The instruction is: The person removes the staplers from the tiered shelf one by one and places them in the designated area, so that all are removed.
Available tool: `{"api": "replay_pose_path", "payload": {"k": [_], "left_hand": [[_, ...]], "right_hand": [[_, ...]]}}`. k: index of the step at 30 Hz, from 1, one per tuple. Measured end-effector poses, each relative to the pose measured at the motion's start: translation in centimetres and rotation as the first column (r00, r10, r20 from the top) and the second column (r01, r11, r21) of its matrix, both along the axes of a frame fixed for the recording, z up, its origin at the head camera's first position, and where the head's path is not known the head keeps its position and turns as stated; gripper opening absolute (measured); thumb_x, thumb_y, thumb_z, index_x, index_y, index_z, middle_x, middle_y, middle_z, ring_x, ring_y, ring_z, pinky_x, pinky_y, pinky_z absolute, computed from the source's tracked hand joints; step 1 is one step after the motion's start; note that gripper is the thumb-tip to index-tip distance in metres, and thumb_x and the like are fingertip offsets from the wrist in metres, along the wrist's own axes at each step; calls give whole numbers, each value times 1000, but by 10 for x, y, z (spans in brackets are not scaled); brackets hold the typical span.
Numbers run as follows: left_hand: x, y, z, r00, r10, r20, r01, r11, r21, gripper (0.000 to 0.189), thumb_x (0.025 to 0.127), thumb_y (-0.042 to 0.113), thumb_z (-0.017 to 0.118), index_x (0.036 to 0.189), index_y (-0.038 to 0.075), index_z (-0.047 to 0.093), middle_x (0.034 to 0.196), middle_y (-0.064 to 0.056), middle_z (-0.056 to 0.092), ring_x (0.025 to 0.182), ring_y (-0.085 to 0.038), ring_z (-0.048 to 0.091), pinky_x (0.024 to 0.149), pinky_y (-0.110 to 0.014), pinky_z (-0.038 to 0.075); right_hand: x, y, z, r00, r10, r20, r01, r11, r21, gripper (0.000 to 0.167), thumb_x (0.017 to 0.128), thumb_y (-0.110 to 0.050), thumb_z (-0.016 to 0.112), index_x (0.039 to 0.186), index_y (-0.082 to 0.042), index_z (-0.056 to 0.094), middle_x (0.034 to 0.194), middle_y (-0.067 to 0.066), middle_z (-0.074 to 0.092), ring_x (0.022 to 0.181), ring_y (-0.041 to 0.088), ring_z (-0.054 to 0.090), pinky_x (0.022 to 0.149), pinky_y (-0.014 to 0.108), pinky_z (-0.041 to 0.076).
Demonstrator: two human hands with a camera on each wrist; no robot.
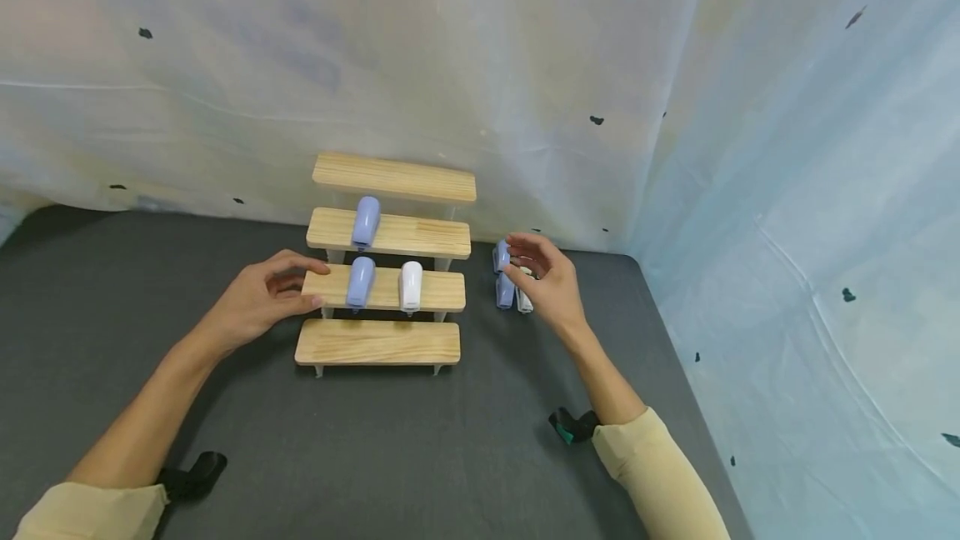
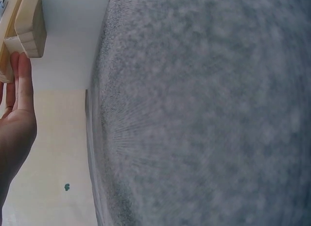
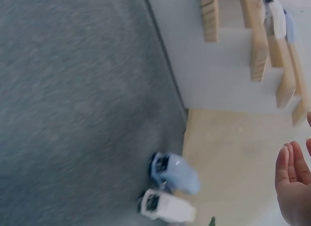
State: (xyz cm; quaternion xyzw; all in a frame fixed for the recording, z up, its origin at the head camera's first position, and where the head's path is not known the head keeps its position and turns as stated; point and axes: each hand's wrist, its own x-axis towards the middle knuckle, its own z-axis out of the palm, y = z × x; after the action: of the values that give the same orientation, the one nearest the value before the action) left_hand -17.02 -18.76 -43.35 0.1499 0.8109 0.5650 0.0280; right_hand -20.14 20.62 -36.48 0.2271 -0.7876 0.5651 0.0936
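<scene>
A four-step wooden stand stands on the dark table. My left hand grips the left end of its second board from the bottom, thumb in front and fingers behind. On that board lie a blue stapler-like object and a white one; another blue one lies one step higher. My right hand hovers with bent fingers, thumb and fingertips apart, beside a small group: two blue stapler-like objects and a white one, partly hidden by the hand in the head view.
The pale curtain hangs close behind the stand, and another side of it borders the table on the right. The dark grey tabletop spreads in front of the stand. Black bands with cameras sit at both wrists.
</scene>
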Motion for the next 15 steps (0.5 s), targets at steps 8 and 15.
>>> {"api": "replay_pose_path", "payload": {"k": [8,15], "left_hand": [[0,0,2,1000,5,2,-5,1000,-12,40,94,19,72,129,7,61,131,-5,50,107,-2,58,79,-20,54],[-1,-2,3,1000,-6,-1,6,1000,-23,39,94,21,72,129,7,60,131,-5,50,108,-1,57,80,-20,55]], "right_hand": [[0,-20,13,997,75,-19,-76,997,-2,43,89,9,69,129,14,54,127,31,57,115,45,56,100,56,46],[0,-34,30,993,122,0,-121,992,26,44,90,8,68,131,12,52,129,29,56,116,45,55,100,52,47]]}}
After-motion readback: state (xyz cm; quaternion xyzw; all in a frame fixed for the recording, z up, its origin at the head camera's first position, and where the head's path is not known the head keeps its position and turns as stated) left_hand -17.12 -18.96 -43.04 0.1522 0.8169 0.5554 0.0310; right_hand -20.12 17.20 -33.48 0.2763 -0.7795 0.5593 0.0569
